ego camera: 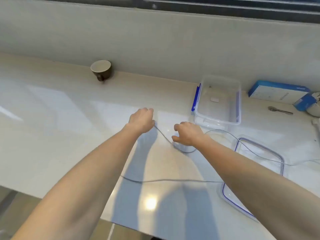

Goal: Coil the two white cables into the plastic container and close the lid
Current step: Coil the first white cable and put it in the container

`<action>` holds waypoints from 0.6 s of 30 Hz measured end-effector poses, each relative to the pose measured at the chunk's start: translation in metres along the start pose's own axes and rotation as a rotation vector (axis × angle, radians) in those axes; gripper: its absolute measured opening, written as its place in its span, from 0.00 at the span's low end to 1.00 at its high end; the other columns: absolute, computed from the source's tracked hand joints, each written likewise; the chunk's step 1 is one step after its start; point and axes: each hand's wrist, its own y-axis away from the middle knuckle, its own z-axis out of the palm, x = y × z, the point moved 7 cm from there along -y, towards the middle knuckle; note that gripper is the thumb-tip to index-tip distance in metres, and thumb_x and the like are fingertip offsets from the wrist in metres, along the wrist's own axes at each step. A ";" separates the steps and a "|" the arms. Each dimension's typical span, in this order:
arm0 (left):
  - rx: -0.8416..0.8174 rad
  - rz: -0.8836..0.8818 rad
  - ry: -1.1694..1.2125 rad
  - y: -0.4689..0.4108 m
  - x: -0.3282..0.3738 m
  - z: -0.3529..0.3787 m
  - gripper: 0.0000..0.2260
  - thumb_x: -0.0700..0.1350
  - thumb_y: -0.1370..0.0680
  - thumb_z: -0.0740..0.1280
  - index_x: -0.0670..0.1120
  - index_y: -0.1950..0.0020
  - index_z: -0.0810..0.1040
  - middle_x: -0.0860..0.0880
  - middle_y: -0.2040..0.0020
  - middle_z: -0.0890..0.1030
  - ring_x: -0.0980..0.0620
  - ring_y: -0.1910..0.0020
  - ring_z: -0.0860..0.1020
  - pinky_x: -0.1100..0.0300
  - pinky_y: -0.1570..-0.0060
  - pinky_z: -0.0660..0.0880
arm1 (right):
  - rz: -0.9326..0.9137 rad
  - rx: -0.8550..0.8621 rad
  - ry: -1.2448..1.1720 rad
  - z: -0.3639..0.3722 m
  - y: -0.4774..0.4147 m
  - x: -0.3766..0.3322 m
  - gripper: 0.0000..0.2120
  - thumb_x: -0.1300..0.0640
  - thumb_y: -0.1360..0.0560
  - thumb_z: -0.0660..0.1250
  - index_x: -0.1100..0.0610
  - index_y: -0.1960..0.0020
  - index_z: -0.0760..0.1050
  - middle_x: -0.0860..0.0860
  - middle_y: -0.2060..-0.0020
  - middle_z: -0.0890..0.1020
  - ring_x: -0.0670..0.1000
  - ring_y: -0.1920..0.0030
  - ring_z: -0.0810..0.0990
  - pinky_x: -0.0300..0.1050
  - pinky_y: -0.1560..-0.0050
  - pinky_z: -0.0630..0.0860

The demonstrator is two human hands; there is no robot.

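Observation:
A thin white cable (162,134) runs from my left hand (142,119) down to my right hand (187,134), then loops right over the clear lid (277,156) with its blue seal. My left hand is closed on the cable's end. My right hand hovers with curled fingers over the cable's bend; whether it grips is hidden. Another white cable stretch (173,180) lies flat across the counter under my right forearm. The clear plastic container (199,113) with blue clips stands open behind my right hand, a small white piece inside it.
A dark mug (102,70) stands against the back wall. Blue and white boxes (277,90) and a metal spoon (279,110) sit at the far right. The pale glossy counter (60,118) ends near me at its front edge.

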 end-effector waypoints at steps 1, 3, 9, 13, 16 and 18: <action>-0.017 -0.032 -0.017 0.003 -0.005 0.003 0.17 0.45 0.21 0.59 0.41 0.34 0.68 0.41 0.39 0.73 0.40 0.41 0.73 0.51 0.52 0.69 | 0.012 -0.029 0.017 0.005 0.001 -0.001 0.19 0.46 0.24 0.60 0.58 0.40 0.72 0.56 0.45 0.77 0.58 0.45 0.75 0.49 0.53 0.70; -0.005 -0.079 -0.015 0.007 -0.016 0.016 0.16 0.44 0.22 0.58 0.40 0.35 0.68 0.41 0.39 0.73 0.40 0.42 0.72 0.52 0.55 0.67 | 0.004 -0.050 0.030 0.019 0.002 -0.002 0.20 0.45 0.25 0.61 0.58 0.40 0.72 0.56 0.45 0.76 0.58 0.45 0.75 0.49 0.52 0.70; 0.006 -0.178 -0.025 0.022 -0.037 0.052 0.14 0.40 0.22 0.58 0.39 0.38 0.68 0.40 0.41 0.70 0.40 0.41 0.69 0.52 0.56 0.66 | -0.001 -0.089 0.047 0.050 0.007 -0.003 0.15 0.50 0.26 0.62 0.59 0.44 0.71 0.57 0.46 0.74 0.58 0.45 0.72 0.48 0.54 0.66; 0.038 -0.236 0.031 0.022 -0.049 0.060 0.13 0.37 0.23 0.58 0.38 0.39 0.68 0.39 0.41 0.69 0.39 0.42 0.70 0.52 0.55 0.68 | 0.014 -0.063 0.035 0.055 0.005 -0.003 0.11 0.57 0.24 0.60 0.61 0.45 0.70 0.58 0.46 0.74 0.59 0.45 0.72 0.48 0.56 0.65; 0.032 -0.295 0.105 0.023 -0.054 0.064 0.13 0.34 0.24 0.58 0.37 0.39 0.67 0.38 0.41 0.69 0.38 0.42 0.70 0.51 0.53 0.69 | 0.047 -0.040 -0.018 0.058 0.004 0.000 0.10 0.65 0.25 0.55 0.62 0.47 0.71 0.58 0.47 0.75 0.59 0.47 0.72 0.48 0.59 0.64; 0.031 -0.310 0.127 0.023 -0.055 0.066 0.14 0.33 0.24 0.58 0.37 0.39 0.67 0.37 0.41 0.69 0.38 0.42 0.70 0.51 0.52 0.69 | 0.067 -0.035 -0.068 0.060 0.003 0.001 0.10 0.65 0.25 0.55 0.63 0.47 0.71 0.58 0.48 0.75 0.60 0.47 0.73 0.48 0.59 0.64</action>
